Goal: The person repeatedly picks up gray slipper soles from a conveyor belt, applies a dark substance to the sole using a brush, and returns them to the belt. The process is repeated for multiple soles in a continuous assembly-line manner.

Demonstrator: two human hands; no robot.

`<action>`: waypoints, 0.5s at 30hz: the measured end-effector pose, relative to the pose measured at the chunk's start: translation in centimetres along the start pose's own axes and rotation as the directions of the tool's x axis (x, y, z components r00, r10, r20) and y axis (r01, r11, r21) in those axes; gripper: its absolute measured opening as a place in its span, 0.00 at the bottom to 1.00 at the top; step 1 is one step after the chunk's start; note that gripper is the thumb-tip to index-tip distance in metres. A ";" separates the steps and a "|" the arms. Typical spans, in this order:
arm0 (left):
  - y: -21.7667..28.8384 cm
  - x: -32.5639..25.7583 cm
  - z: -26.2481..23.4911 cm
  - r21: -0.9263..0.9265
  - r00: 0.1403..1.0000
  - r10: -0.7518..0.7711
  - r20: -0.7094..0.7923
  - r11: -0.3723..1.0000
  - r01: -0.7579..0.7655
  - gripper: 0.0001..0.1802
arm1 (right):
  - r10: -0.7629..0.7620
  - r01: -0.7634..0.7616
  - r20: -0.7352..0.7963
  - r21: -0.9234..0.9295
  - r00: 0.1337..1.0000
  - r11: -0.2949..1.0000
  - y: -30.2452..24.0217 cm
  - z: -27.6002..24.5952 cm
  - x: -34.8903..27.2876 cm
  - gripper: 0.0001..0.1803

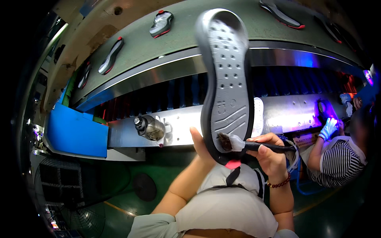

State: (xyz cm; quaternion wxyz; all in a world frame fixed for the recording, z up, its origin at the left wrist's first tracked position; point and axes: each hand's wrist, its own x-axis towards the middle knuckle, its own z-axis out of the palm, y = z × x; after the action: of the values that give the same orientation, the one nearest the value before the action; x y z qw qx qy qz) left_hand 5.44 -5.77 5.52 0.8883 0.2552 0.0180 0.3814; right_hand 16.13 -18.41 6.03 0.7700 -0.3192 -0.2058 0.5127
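A grey shoe sole (231, 104) with a black edge and a pink-red tip is held up before me, heel end away and toe end toward me. My left hand (203, 147) grips its left edge near the toe; most of those fingers are hidden behind the sole. In my right hand (270, 154) is a brush (254, 146) with a black handle and a white ferrule. Its dark bristles touch the sole's inner face close to the toe.
A conveyor belt (182, 35) carrying several soles runs along the back. On the metal shelf (182, 119) stand a dark glue bottle (149, 127) and a white insole-shaped piece (258, 115). A co-worker (337, 158) with a gloved hand sits at right; a fan (75, 194) is at left.
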 end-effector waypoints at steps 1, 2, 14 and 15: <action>0.1 -0.3 -0.1 -0.025 0.994 -0.082 0.074 0.996 0.084 0.49 | -0.018 0.018 0.015 -0.056 1.000 0.998 0.4 0.2 0.1 0.08; 0.4 -0.3 0.1 -0.044 0.976 -0.163 0.148 0.984 0.171 0.52 | -0.035 0.038 0.030 -0.111 0.999 0.993 0.7 0.4 0.2 0.07; 0.6 1.2 -2.7 -0.013 0.982 -0.191 0.010 0.982 0.191 0.46 | -0.155 0.310 0.334 -0.485 0.930 0.818 0.4 1.3 0.3 0.10; 0.7 1.2 -2.5 -0.014 0.978 -0.207 0.021 0.978 0.207 0.46 | -0.120 0.307 0.390 -0.460 0.913 0.833 -0.2 1.3 0.6 0.09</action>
State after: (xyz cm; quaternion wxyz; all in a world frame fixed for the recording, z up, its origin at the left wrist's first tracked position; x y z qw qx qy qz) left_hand 5.24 -3.48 3.81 0.9253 0.2486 0.0330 0.2844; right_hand 15.64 -17.57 7.03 0.6619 -0.3917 -0.5011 0.3966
